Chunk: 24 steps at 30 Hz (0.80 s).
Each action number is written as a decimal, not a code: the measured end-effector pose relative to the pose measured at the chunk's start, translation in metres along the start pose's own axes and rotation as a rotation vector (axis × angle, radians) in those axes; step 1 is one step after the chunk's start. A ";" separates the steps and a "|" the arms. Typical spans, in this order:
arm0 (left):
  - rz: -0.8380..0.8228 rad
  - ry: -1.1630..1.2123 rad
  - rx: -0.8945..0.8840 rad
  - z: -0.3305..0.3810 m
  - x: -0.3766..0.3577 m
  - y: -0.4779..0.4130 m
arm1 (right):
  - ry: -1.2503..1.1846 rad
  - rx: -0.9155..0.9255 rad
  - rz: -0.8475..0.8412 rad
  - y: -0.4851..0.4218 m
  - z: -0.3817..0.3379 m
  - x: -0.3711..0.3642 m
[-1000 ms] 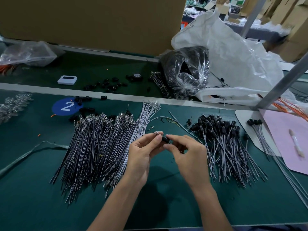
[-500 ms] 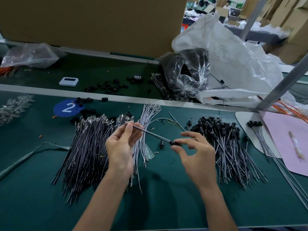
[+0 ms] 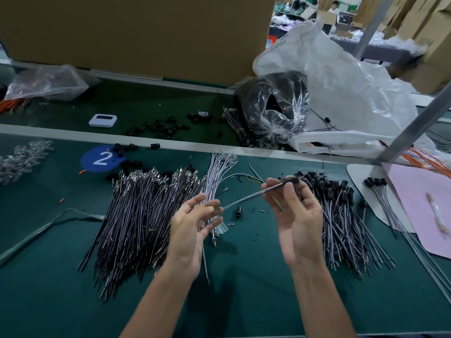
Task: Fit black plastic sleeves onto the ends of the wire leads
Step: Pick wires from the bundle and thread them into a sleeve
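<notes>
Two bare hands are held above a green counter (image 3: pixel 244 301), palms turned partly upward. The right hand (image 3: pixel 299 215) is closed in a pinch on a single wire lead (image 3: pixel 249 197), which is gripped between thumb and fingertips close to its far right end. A black sleeve (image 3: pixel 291 181) is seen at that end, just beyond the pinching fingers. From there the lead slopes down and left across the gap between the hands, and its other end reaches the fingertips of the left hand (image 3: pixel 192 225). The left hand is open, with fingers spread and loosely bent; whether the lead is touched by it cannot be told, as the frame is blurred there.

One loose sleeve (image 3: pixel 238 212) lies on the counter below the lead, between the hands. A large pile of bare leads (image 3: pixel 146 215) is spread to the left of the left hand. A pile of sleeved leads (image 3: pixel 341 215) lies just right of the right hand, its black ends pointing far. Farther left, a blue disc marked 2 (image 3: pixel 101 158) is seen, with more loose sleeves (image 3: pixel 127 148) beside it. A pink sheet (image 3: pixel 419 203) lies at the right edge. At the far side, a clear bag of black parts (image 3: pixel 275 106) rests against a white bag (image 3: pixel 341 81).
</notes>
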<state>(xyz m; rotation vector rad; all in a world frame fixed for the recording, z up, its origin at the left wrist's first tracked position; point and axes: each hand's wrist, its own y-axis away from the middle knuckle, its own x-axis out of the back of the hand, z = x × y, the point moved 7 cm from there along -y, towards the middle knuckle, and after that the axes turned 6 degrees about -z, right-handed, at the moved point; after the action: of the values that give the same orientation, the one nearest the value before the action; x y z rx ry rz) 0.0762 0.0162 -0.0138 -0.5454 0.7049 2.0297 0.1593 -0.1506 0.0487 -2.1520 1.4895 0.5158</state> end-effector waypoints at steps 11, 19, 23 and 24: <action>-0.338 -0.219 -0.182 0.022 -0.056 0.012 | 0.519 -0.049 -0.229 0.006 0.011 -0.023; -0.373 -0.165 -0.155 0.022 -0.055 0.009 | 0.602 -0.065 -0.275 0.009 0.011 -0.026; -0.321 -0.121 -0.234 0.027 -0.053 0.008 | 0.672 -0.077 -0.288 0.012 0.014 -0.023; -0.310 -0.111 -0.244 0.028 -0.052 0.008 | 0.681 -0.080 -0.289 0.013 0.016 -0.022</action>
<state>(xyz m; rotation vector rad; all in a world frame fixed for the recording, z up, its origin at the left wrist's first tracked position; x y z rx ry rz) 0.0926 -0.0003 0.0407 -0.6350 0.2860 1.8452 0.1392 -0.1284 0.0462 -2.7029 1.4319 -0.3012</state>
